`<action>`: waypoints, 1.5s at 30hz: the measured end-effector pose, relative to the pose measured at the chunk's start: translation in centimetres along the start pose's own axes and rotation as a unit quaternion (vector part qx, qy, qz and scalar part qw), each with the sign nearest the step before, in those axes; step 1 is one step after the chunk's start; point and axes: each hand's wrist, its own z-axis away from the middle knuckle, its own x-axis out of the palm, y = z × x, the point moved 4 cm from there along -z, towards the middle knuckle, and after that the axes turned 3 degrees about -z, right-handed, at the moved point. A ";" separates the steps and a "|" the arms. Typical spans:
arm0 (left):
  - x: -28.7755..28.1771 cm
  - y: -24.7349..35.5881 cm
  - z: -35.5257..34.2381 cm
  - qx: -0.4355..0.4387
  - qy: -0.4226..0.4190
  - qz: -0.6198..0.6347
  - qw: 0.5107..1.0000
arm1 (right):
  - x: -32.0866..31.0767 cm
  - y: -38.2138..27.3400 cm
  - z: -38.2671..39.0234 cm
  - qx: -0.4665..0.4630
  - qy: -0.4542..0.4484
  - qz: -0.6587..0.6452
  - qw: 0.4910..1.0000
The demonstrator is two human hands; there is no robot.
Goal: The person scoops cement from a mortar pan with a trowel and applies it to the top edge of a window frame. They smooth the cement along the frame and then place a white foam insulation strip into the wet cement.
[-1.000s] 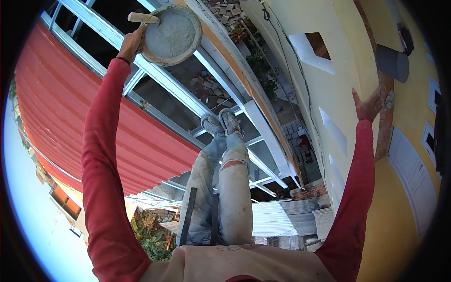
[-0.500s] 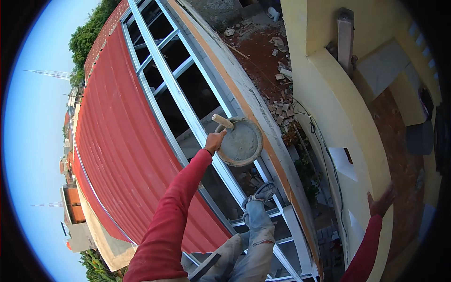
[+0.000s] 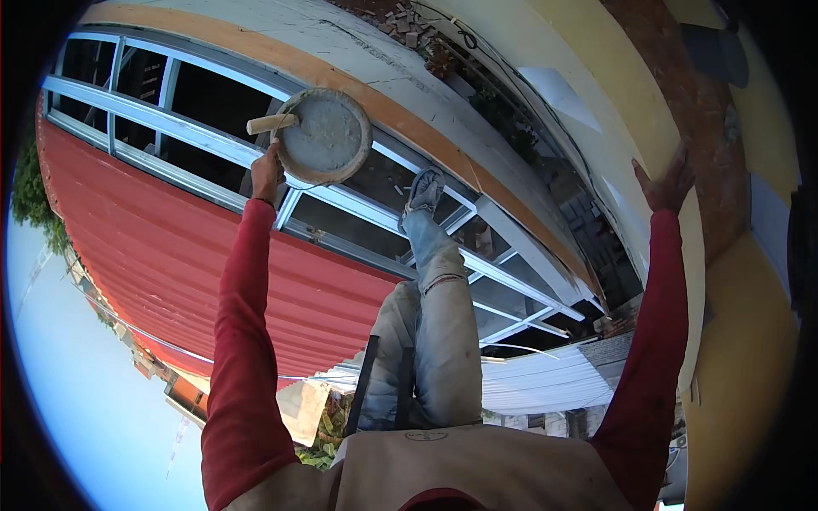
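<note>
My left hand (image 3: 266, 167) grips the edge of a round, shallow pan (image 3: 326, 139) of grey mortar, out over a metal frame (image 3: 212, 146). A pale wooden handle (image 3: 271, 123) lies across the pan's rim; whatever tool it belongs to is mostly sunk in the mortar. My right hand (image 3: 664, 179) rests with fingers spread on the top edge of a cream parapet wall (image 3: 639, 85). Below me my leg in torn jeans (image 3: 447, 341) reaches out, its shoe (image 3: 425, 192) over the frame's bars; the other leg is bent, its foot hidden.
A red corrugated roof (image 3: 179, 264) slopes away on the left. Between the metal bars are dark open gaps. A concrete ledge with an orange board (image 3: 204, 34) borders them, then a narrow drop with rubble (image 3: 400, 25) and cables. A white lower roof (image 3: 545, 379) lies behind me.
The view swung toward the roof and back. Both shoes showed a second ago; now one leg reaches forward and the other is bent. The pan stays in my left hand, my right hand on the wall.
</note>
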 end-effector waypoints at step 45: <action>0.8 3.8 2.9 0.047 -0.125 0.052 0.990 | 4.2 -5.2 -4.6 0.165 -0.074 0.022 0.983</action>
